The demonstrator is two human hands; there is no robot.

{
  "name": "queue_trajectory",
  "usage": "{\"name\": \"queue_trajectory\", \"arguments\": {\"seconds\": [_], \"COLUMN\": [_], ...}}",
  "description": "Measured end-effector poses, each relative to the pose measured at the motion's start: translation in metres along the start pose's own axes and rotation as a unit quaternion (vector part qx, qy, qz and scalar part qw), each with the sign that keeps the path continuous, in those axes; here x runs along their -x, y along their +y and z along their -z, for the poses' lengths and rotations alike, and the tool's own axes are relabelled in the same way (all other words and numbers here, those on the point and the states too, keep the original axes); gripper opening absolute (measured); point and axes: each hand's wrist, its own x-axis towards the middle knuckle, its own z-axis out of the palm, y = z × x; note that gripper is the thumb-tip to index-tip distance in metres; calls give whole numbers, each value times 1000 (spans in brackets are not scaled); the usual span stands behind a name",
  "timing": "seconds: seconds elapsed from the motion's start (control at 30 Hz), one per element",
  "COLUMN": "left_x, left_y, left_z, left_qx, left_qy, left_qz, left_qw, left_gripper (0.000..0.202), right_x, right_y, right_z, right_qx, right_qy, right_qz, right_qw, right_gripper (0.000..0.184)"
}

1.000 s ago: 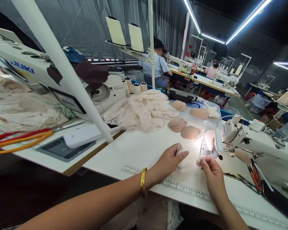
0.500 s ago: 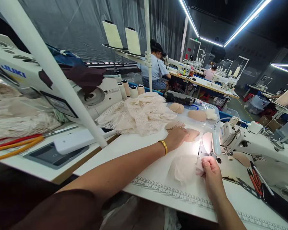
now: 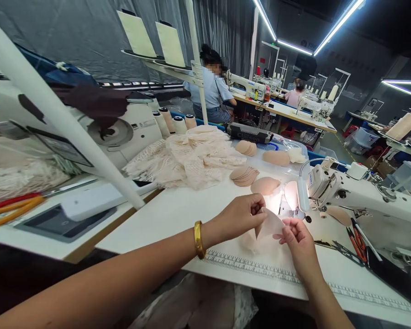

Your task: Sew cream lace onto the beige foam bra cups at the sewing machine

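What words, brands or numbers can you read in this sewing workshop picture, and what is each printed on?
"Cla…" on the dark case behind the lace pile; rest blurred.
Blue label on the near sewing machine: too small.
Ruler scale on the table edge: numbers too small.
Far sewing machine brand: blurred.

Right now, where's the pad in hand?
Head view, centre: the pad is pinched between left hand and right hand, just in front of the sewing machine.

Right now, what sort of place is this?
Likely a garment sewing workshop: a sewing machine at the worktable, more on tables behind, a lace fabric heap, and stacked foam cups.
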Motion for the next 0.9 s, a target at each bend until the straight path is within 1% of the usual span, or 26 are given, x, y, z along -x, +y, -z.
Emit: {"name": "queue_trajectory", "arguments": {"seconds": [0.07,0.13,0.17,0.2,0.23,0.27,0.3,0.33,0.37,0.4,0.43,0.47,0.5,0.53,0.57,0.6,0.63,0.7,0.77,0.8,0.87,0.9], "left_x": [-5,-15,-21,-27,-32,-37,-42,-44,-46,-46,-45,-43,-40,-36,-32,-29,-26,-26,-33,-39,-51,-56], "left_y": [3,8,10,13,15,18,20,21,22,22,21,20,17,13,9,5,1,-7,-13,-17,-24,-29], "left_z": [-1,2,4,6,8,10,11,13,14,15,16,16,15,13,11,7,2,-10,-24,-31,-44,-50], "left_qx": [-76,-112,-115,-113,-112,-115,-121,-126,-133,-144,-163,-193,-232,-277,-320,-353,-375,-388,-374,-367,-365,-370], "left_qy": [-22,-78,-119,-166,-214,-256,-283,-291,-279,-249,-205,-154,-107,-71,-48,-45,-58,-100,-125,-127,-112,-101], "left_qz": [-36,-116,-164,-204,-230,-237,-232,-222,-215,-220,-237,-265,-300,-338,-370,-395,-412,-431,-448,-456,-463,-462], "left_qw": [996,984,972,958,943,930,923,922,926,932,935,932,919,897,871,847,828,809,802,801,800,800], "left_gripper": [18,41,55,66,69,63,51,35,22,13,11,11,12,15,18,19,18,19,21,21,25,26], "right_x": [7,12,14,15,16,15,14,13,11,8,5,2,-2,-7,-12,-17,-23,-34,-44,-48,-53,-53], "right_y": [-8,-18,-23,-29,-35,-41,-46,-51,-54,-55,-54,-51,-47,-40,-33,-25,-17,-3,5,8,9,9], "right_z": [-1,-1,0,2,4,6,9,12,14,16,19,20,22,24,27,30,33,42,54,60,70,75], "right_qx": [67,155,207,259,309,353,390,419,442,458,466,468,467,469,474,481,488,499,507,515,539,550], "right_qy": [-20,-48,-67,-86,-102,-110,-106,-88,-59,-24,10,37,53,51,36,12,-16,-69,-116,-140,-167,-165], "right_qz": [32,82,116,157,204,253,298,341,377,406,429,447,457,459,451,440,427,409,405,401,397,397], "right_qw": [997,983,969,949,923,894,865,837,812,790,774,761,755,753,755,758,761,761,752,744,724,716], "right_gripper": [36,26,22,20,19,20,22,23,23,24,25,27,29,31,33,33,33,31,30,31,33,36]}}
